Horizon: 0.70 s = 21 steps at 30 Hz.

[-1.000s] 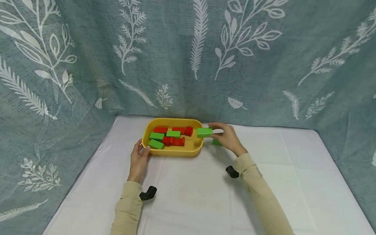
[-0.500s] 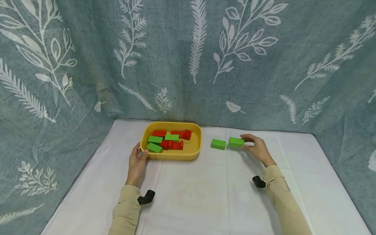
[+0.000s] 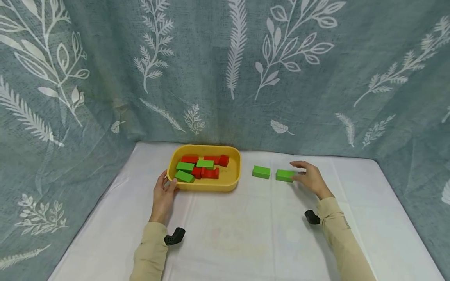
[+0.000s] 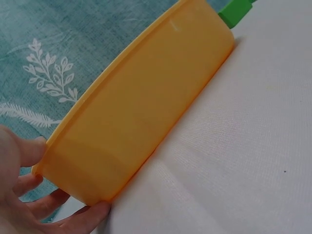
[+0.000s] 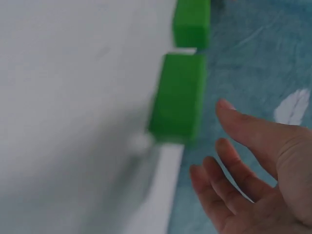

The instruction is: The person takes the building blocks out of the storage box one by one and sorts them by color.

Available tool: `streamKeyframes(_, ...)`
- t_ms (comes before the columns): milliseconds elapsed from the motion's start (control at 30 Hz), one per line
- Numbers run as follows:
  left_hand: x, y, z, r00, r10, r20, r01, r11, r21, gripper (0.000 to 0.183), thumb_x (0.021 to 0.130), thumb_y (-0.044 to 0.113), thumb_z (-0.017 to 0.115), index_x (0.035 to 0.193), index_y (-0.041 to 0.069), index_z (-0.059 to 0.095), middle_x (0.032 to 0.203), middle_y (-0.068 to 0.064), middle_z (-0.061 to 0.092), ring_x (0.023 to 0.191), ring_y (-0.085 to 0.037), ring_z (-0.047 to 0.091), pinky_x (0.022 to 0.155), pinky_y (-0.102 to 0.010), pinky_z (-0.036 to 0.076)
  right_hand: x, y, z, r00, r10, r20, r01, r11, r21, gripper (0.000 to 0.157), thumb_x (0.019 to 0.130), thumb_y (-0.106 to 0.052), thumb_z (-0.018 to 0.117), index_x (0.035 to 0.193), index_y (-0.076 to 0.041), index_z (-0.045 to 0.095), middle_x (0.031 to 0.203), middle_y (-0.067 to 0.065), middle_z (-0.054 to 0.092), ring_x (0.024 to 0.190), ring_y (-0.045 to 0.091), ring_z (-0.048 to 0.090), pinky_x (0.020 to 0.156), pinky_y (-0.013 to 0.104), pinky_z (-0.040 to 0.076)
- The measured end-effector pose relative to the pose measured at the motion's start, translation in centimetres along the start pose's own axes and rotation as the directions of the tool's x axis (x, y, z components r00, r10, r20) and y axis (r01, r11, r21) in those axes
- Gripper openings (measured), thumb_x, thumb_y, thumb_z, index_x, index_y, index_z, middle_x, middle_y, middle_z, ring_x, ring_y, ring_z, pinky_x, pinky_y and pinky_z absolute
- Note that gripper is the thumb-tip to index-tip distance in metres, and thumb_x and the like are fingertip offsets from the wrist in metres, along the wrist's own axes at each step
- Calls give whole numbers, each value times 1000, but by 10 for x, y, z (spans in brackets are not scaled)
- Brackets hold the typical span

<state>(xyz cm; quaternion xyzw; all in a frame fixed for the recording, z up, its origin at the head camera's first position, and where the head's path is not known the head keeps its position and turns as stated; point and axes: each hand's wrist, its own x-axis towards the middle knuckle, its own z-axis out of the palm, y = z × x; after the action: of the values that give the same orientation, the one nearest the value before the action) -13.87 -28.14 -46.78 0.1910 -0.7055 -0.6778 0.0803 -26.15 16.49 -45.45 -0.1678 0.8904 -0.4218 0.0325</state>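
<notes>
Left hand point(image 3: 163, 199) is gripping the yellow tray point(image 3: 230, 175) left of centre; right hand point(image 3: 311, 180), fingers parted, should be leaving the rightmost green block point(image 3: 284, 175) unnudged.

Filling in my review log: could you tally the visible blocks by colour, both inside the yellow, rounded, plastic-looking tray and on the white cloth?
Green rectangular blocks: 5 (3 in the tray, 2 on the cloth)
Red blocks: 5, as best the crowding shows, all in the tray
Total: 10
</notes>
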Motion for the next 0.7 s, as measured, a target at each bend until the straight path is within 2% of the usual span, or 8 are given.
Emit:
streamKeyframes(133,2,1,2,1000,6,2,-6,1000,-7,61,105,15,46,158,11,15,157,-16,26,134,-27,42,108,-39,42,11,-22,4,997,-67,-38,67,998,2,46,86,3,71,130,5,58,132,25,55,122,41,50,98,49,51)
streamKeyframes(267,1,1,2,1000,-9,0,9,1000,-20,61,105,14,46,158,11,15,157,-16,26,133,-27,42,108,-38,42,25,-51,20,990,-139,-36,140,990,26,42,86,1,72,127,3,61,128,23,59,118,39,54,96,46,52)
streamKeyframes(367,2,2,0,1000,-13,-6,13,1000,-24,61,105,14,46,158,12,16,157,-16,27,133,-27,42,108,-39,42,40,-74,41,978,-208,-20,209,978,27,39,87,-2,73,124,1,64,124,21,62,114,36,57,94,43,54)
streamKeyframes(533,2,3,-3,1000,-26,-17,25,1000,-17,62,104,15,47,158,13,16,156,-15,29,131,-26,44,107,-39,43,64,-105,86,955,-288,67,283,956,73,37,87,-3,73,122,4,64,121,21,64,110,33,60,92,39,56)
streamKeyframes(700,1,1,-1,999,-32,-7,32,999,-17,61,104,15,48,157,13,18,156,-16,30,131,-27,44,106,-37,44,79,-125,130,942,-299,150,292,954,68,37,86,-3,74,120,7,64,116,22,65,107,35,62,89,40,57)
